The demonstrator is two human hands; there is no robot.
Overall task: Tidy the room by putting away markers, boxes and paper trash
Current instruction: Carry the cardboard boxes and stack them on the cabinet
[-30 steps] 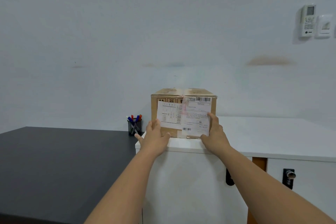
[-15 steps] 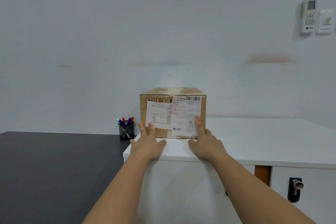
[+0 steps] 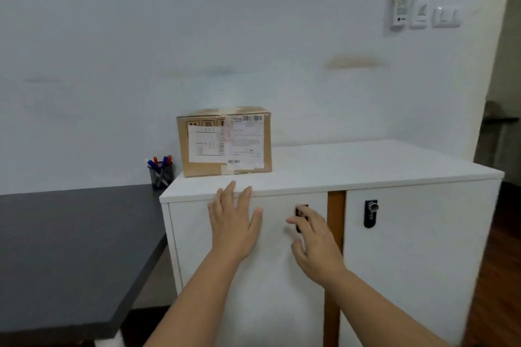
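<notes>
White cabinet surface (image 3: 352,169) against pale wall | cardboard box (image 3: 225,142) rests on its far left, markers (image 3: 159,162) in cup beside | left hand (image 3: 234,222) and right hand (image 3: 315,242) open, empty, before cabinet door | step: box stowed, apparently | next: find paper trash

This looks like an office room. A white cabinet (image 3: 366,166) with little black locks (image 3: 370,213) on its doors stands by a plain white wall (image 3: 141,36). A dark desk (image 3: 70,248) sits beside it, with a cup of markers (image 3: 160,173) at the back. A cardboard box (image 3: 225,144) with mailing labels rests on the cabinet. An air-conditioner remote (image 3: 401,3) and light switches (image 3: 446,16) hang on the wall.
</notes>
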